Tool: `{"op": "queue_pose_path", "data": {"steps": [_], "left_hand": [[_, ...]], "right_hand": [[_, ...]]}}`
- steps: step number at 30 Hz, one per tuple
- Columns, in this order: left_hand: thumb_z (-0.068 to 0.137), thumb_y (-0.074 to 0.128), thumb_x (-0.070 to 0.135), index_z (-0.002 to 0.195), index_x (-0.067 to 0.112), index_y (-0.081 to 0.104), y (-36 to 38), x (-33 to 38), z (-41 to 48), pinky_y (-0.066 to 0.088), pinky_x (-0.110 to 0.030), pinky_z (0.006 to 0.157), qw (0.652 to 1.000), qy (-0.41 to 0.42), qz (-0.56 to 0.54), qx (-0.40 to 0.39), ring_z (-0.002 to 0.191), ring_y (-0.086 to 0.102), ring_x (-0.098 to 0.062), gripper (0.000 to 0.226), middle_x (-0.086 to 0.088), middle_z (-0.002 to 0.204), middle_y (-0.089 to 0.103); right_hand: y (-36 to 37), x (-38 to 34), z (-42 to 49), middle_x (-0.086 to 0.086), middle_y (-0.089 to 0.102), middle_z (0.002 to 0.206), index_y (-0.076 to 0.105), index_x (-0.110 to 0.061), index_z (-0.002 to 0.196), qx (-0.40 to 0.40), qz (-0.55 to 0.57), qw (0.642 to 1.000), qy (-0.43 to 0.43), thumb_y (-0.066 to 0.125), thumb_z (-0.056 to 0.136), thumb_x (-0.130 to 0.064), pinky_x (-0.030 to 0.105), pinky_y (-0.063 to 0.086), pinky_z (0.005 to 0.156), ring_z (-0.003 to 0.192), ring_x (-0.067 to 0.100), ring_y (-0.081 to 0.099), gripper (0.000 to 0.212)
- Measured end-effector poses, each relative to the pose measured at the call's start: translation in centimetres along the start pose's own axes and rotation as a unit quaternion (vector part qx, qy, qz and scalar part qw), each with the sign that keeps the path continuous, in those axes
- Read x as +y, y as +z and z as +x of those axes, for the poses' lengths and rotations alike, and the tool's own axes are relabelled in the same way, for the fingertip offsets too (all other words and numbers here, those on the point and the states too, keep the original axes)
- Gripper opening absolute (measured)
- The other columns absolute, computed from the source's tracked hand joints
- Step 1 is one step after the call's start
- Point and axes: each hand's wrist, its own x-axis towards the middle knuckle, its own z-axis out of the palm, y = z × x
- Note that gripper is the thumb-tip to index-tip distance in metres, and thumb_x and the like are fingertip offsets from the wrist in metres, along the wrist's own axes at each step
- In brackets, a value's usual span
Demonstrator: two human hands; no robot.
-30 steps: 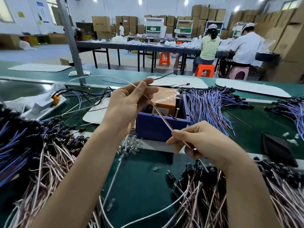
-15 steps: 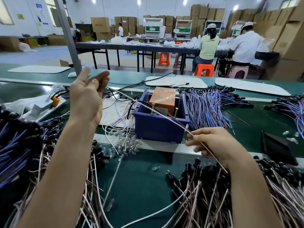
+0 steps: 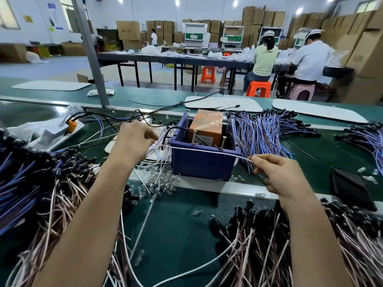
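Around: box [image 3: 203, 166] just behind the wire, carton [image 3: 205, 127] inside it; purple leads [image 3: 263, 131] fanned out right of the box; bulbs [image 3: 161, 184] heaped at its left foot; pink leads [image 3: 267, 255] piled on the worktop [image 3: 176, 230] by both forearms; tray [image 3: 350, 188] far right.
In the way: box front wall and upright screws [image 3: 193, 138] right behind the span; touching or not, cannot tell.
Wire [image 3: 207, 151]: pulled straight between both grips, level with the box's front rim.
Axis: left to right, right end slightly lower.
Left grip [image 3: 134, 141]: fingers curled, pinching the wire's left end.
Right grip [image 3: 275, 174]: thumb and forefinger clamped on the right end.
Count: one wire held, two screws, one box, one carton.
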Motion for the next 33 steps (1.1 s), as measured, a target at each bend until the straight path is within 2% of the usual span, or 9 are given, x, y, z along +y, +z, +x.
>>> {"op": "queue_pose_path", "data": {"steps": [8,11,13,16,18,22,24,29,33], "left_hand": [[0.083,0.072,0.007,0.088,0.011,0.075,-0.6,-1.2,0.4,0.039,-0.021,0.074,0.999,-0.002,0.025,-0.022,0.073,0.056,-0.012,0.006,-0.003,0.079,0.067],[0.084,0.071,0.008,0.082,0.014,0.070,-0.8,-1.3,0.5,0.047,-0.024,0.069,0.991,-0.019,-0.134,-0.015,0.068,0.057,-0.013,0.007,-0.002,0.076,0.067],[0.079,0.073,0.013,0.082,0.016,0.067,-1.5,-1.0,0.4,0.053,-0.019,0.063,0.926,-0.079,-0.369,-0.022,0.066,0.061,-0.009,0.008,0.001,0.074,0.068],[0.071,0.070,0.020,0.081,0.016,0.065,-2.5,-0.8,0.6,0.056,-0.021,0.066,0.759,-0.128,-0.638,-0.019,0.070,0.067,-0.007,0.012,0.004,0.074,0.071],[0.071,0.070,0.020,0.079,0.017,0.064,-2.8,-0.7,0.8,0.058,-0.025,0.072,0.663,-0.124,-0.738,-0.005,0.076,0.070,-0.012,0.010,0.002,0.079,0.073],[0.070,0.069,0.020,0.088,0.012,0.063,-2.7,0.3,0.6,0.059,-0.026,0.063,0.588,-0.133,-0.798,0.012,0.075,0.072,-0.014,0.020,-0.002,0.081,0.075],[0.069,0.070,0.021,0.085,0.013,0.070,-2.4,0.7,0.3,0.056,-0.020,0.055,0.611,-0.141,-0.779,0.019,0.064,0.068,-0.008,0.018,0.001,0.074,0.073],[0.077,0.068,0.023,0.095,0.019,0.065,-1.5,1.0,0.0,0.044,-0.014,0.043,0.783,-0.144,-0.605,0.010,0.053,0.060,-0.002,0.019,0.006,0.069,0.072],[0.087,0.064,0.010,0.088,0.015,0.057,-0.8,1.3,-0.1,0.044,-0.015,0.041,0.849,-0.108,-0.517,-0.021,0.055,0.066,-0.010,0.009,0.001,0.072,0.074]], "right_hand": [[-0.1,0.2,0.3,0.007,0.061,0.065,0.067,-0.013,0.077,0.004,0.014,1.000,0.008,0.061,0.092,-0.012,0.014,0.022,0.031,0.032,0.003,0.030,0.016],[0.3,0.2,0.5,0.010,0.060,0.063,0.062,-0.006,0.072,0.006,0.020,1.000,0.016,0.059,0.089,-0.003,0.014,0.032,0.033,0.042,0.011,0.041,0.018],[0.9,0.2,0.4,0.009,0.058,0.057,0.062,-0.002,0.071,-0.005,0.021,1.000,0.014,0.056,0.089,0.002,0.016,0.039,0.036,0.041,0.012,0.046,0.019],[1.8,0.5,0.3,0.006,0.058,0.048,0.062,-0.002,0.076,-0.019,-0.001,1.000,0.001,0.050,0.090,0.006,0.019,0.042,0.037,0.037,0.011,0.050,0.020],[2.6,0.8,0.3,0.003,0.058,0.044,0.061,-0.004,0.079,-0.028,-0.019,0.999,-0.003,0.047,0.089,0.005,0.022,0.042,0.037,0.037,0.013,0.050,0.020],[4.1,1.4,0.2,0.003,0.059,0.043,0.058,-0.008,0.076,-0.025,-0.041,0.999,-0.007,0.048,0.088,0.001,0.021,0.038,0.036,0.036,0.014,0.050,0.019],[4.6,1.5,0.1,0.004,0.059,0.042,0.058,-0.008,0.075,-0.040,-0.048,0.998,-0.005,0.049,0.088,0.000,0.020,0.037,0.035,0.036,0.014,0.050,0.018],[4.9,1.6,0.0,0.003,0.059,0.043,0.061,-0.009,0.076,-0.055,-0.070,0.996,-0.012,0.049,0.089,-0.002,0.020,0.036,0.037,0.035,0.011,0.048,0.019],[4.6,1.4,0.2,0.002,0.058,0.042,0.057,-0.006,0.068,-0.009,-0.044,0.999,-0.016,0.048,0.087,-0.002,0.018,0.033,0.034,0.034,0.011,0.047,0.021]]}}
